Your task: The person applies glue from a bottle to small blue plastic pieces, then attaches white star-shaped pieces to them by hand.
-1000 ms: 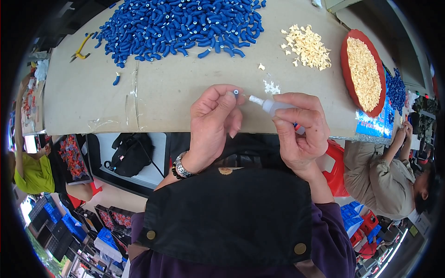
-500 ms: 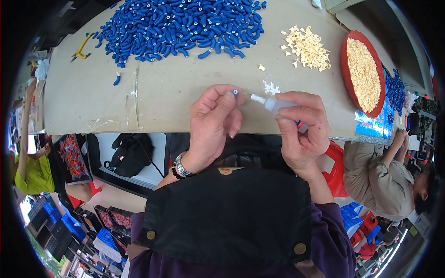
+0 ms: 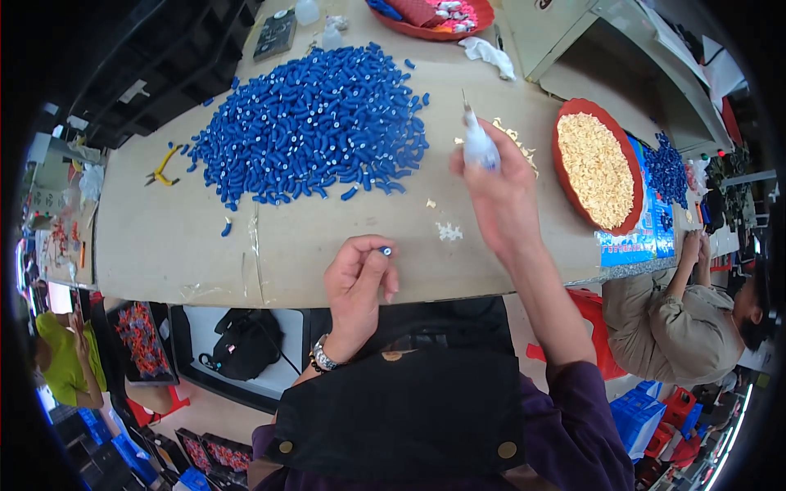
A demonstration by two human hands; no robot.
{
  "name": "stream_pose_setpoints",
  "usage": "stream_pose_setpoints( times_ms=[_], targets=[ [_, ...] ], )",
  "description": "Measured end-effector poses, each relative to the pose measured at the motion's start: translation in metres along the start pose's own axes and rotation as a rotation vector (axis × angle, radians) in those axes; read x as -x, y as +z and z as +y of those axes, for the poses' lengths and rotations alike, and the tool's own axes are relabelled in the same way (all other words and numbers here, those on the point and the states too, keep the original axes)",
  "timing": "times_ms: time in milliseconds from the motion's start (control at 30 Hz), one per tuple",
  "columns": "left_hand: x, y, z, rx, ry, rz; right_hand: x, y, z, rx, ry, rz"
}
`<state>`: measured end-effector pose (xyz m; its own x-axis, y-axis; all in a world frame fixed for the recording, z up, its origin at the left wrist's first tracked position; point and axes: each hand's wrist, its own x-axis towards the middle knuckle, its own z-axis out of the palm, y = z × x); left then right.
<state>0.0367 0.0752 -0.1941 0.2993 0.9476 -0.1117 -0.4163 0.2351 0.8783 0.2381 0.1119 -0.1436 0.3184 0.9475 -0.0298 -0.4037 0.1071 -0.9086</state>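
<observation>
Near the table's front edge, my left hand (image 3: 352, 282) pinches a small curved blue piece (image 3: 385, 250) between thumb and forefinger, its pale end showing. My right hand (image 3: 506, 196) is raised over the table and wrapped round a white squeeze bottle (image 3: 481, 150) with a thin needle tip pointing away from me. Behind that hand lies a small heap of cream-coloured bits (image 3: 524, 139), partly hidden. A large pile of similar blue pieces (image 3: 311, 123) covers the table at the far left. White smears (image 3: 449, 232) mark the table between my hands.
A red bowl (image 3: 563, 164) of cream bits stands at the right, beside a smaller blue pile (image 3: 667, 170). Yellow-handled pliers (image 3: 165, 166) lie at the left. A white cloth (image 3: 490, 57) and another red bowl (image 3: 442, 34) are at the back. A co-worker (image 3: 696, 327) sits at the right.
My right hand has carried the squeeze bottle away from the blue piece, up and farther over the table. My left hand still holds the piece. The view has tilted toward the table's far side.
</observation>
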Motion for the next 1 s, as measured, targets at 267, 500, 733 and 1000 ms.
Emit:
stream_pose_setpoints(
  times_ms=[267, 500, 733, 1000],
  targets=[
    [-0.006, -0.032, 0.009, -0.483, 0.274, 0.121, -0.156, -0.017, 0.010, 0.429, -0.138, 0.029],
    [-0.005, -0.038, -0.002, -0.559, 0.386, 0.146, -0.211, -0.029, 0.051, 0.719, -0.144, 0.084],
    [-0.005, -0.039, -0.003, -0.593, 0.450, 0.109, -0.211, -0.040, 0.047, 0.765, -0.187, 0.053],
    [-0.004, -0.042, -0.002, -0.571, 0.428, 0.111, -0.228, -0.038, 0.010, 0.714, -0.202, 0.283]
  ],
)
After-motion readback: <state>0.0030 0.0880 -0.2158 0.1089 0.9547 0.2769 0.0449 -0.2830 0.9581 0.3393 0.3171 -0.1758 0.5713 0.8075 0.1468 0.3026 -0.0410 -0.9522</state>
